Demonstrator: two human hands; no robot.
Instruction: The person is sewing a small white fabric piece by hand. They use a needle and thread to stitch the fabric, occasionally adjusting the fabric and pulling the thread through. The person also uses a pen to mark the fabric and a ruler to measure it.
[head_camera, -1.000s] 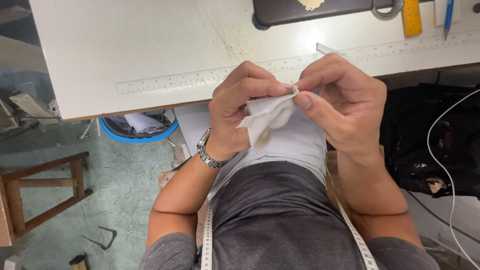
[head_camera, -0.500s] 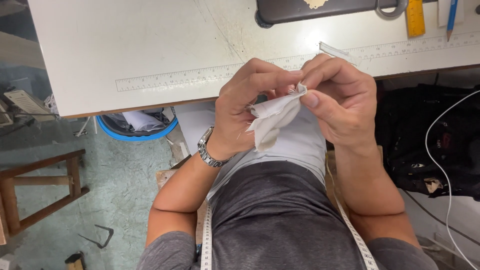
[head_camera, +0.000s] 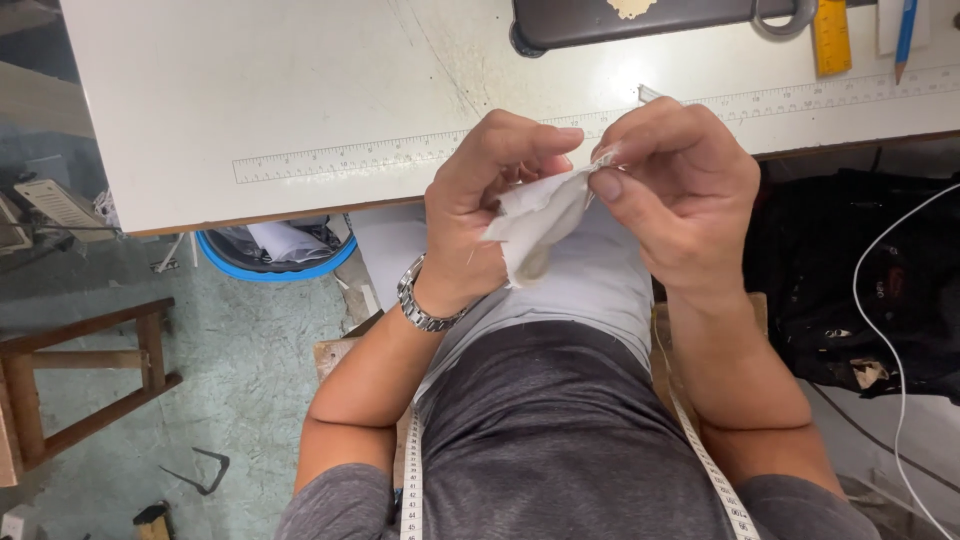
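Your left hand (head_camera: 490, 215) and right hand (head_camera: 675, 195) meet in front of your chest, just below the edge of the white surface (head_camera: 300, 90), with a small piece of white fabric (head_camera: 535, 225) caught between them. The left grip is narrow: thumb and fingers pinch the cloth's upper edge and bunch the rest against the palm, so the loose end hangs down. The right grip is tighter, thumb and forefinger closed on the cloth's top corner, as if to keep that point taut and steady for close work. Whether anything thin sits between those fingertips, I cannot tell. A wristwatch (head_camera: 420, 305) rings your left wrist, and a measuring tape (head_camera: 705, 465) drapes over your shoulders. A long ruler (head_camera: 400, 155) lies along the surface's near edge, within easy reach.
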